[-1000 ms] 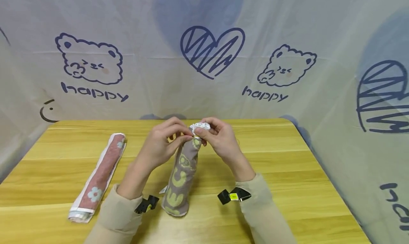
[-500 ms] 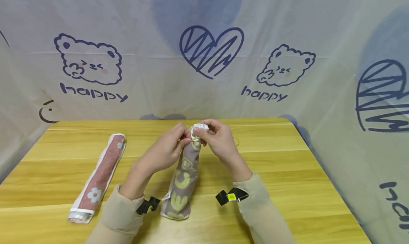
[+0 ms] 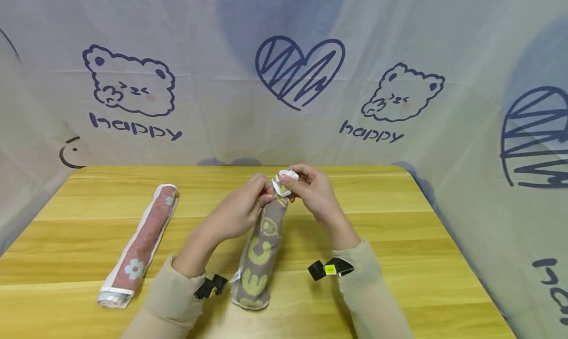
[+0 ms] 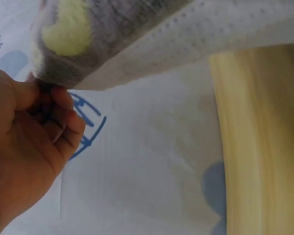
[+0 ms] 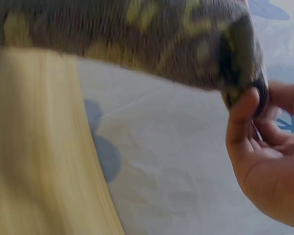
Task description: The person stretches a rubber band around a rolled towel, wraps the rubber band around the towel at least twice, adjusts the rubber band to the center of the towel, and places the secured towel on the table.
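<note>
A grey rolled towel (image 3: 262, 250) with yellow letters leans toward me in the head view, its lower end near the table's front. My left hand (image 3: 241, 203) pinches the left side of its narrowed top, thumb and fingers curled in. My right hand (image 3: 315, 193) grips the bunched white top end (image 3: 286, 182) from the right, thumb across it. Seen from the left wrist, the left fingers (image 4: 63, 125) pinch the towel's edge (image 4: 83, 63). From the right wrist, the thumb (image 5: 242, 110) presses the towel's end (image 5: 245, 54).
A rolled pink towel (image 3: 144, 240) with white edges and pale blue flowers lies at the left of the wooden table (image 3: 399, 280). Behind the table's far edge hangs a pale cloth (image 3: 213, 112) printed with bears and hearts. A small white tag (image 3: 236, 276) sticks out from the grey towel.
The left fingers have curled in closer at the towel's neck. The white top end has tilted toward the camera in the right hand, and the towel's lower end has shifted slightly nearer.
</note>
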The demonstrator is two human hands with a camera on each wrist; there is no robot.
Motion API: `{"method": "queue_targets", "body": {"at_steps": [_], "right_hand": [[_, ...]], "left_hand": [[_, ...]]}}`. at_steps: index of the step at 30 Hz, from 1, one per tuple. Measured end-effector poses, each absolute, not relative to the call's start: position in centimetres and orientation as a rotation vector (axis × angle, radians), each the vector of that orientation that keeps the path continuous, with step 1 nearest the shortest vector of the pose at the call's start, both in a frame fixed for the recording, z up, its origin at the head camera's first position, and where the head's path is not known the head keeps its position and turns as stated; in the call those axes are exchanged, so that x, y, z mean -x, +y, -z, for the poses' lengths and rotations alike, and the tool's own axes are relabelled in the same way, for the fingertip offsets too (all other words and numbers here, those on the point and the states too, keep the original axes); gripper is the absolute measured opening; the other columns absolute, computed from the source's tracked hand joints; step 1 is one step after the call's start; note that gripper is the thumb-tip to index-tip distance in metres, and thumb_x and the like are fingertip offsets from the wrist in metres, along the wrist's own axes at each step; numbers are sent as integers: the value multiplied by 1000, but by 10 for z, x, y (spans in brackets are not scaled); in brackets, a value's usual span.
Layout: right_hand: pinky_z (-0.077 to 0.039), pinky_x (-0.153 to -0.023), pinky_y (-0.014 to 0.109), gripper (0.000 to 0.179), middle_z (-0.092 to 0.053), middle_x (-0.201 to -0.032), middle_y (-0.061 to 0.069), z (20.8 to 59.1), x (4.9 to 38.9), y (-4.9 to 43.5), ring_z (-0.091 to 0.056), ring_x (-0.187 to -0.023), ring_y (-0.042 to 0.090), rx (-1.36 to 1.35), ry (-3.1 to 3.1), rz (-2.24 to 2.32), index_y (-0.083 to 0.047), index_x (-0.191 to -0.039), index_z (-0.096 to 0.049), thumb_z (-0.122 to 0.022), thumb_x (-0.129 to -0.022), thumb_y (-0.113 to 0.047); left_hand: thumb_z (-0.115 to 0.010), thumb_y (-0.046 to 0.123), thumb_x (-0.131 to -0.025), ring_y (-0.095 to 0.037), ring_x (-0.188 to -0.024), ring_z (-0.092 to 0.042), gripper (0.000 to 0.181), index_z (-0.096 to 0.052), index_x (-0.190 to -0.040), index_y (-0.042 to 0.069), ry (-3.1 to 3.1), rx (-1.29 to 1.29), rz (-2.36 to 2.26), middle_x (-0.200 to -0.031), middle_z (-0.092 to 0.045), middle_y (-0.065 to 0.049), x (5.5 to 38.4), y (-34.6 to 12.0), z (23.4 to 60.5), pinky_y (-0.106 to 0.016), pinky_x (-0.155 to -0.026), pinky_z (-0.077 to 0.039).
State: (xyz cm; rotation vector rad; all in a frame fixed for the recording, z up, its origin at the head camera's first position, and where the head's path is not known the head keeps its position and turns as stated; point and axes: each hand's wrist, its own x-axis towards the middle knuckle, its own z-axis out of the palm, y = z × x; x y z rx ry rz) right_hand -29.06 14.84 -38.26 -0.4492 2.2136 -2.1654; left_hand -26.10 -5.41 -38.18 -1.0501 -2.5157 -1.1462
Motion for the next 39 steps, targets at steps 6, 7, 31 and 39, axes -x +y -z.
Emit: {"method": "queue_targets", "body": {"at_steps": [6,7,31,39], "right_hand": [[-56,-68,26,48,-65,-119,17,379,288,160,-66,-87,16,798,2054,2083,7,-140,-55,-71,-99,-12],[-56,-69,26,53,-64,-121,17,379,287,161,-65,-89,17,852,2045,2059,6,-143,-54,-73,-98,-14],[-54,-66,22,23,-71,-91,0,381,291,153,-63,-72,10,364,2028,2220,10,-115,-64,-69,-97,-2],[-54,-61,22,13,-69,-89,3,375,288,153,-61,-66,11,344,2035,2276,-2,-99,-63,-74,-92,-4]], "left_hand": [[-50,0,-105,-20,-84,-46,5,-50,-100,2,-2434,1093,1415,-92,-46,-7,263,-65,377,-31,-72,-43],[-50,-1,-104,-21,-84,-47,5,-50,-100,2,-2426,1096,1445,-91,-47,-7,263,-66,376,-31,-72,-43],[-56,5,-105,-16,-84,-51,3,-56,-103,4,-2437,1019,1161,-98,-51,-5,263,-52,380,-31,-71,-50],[-67,4,-101,-13,-81,-52,5,-68,-104,7,-2201,960,1106,-101,-59,-3,267,-55,381,-33,-65,-49]]}}
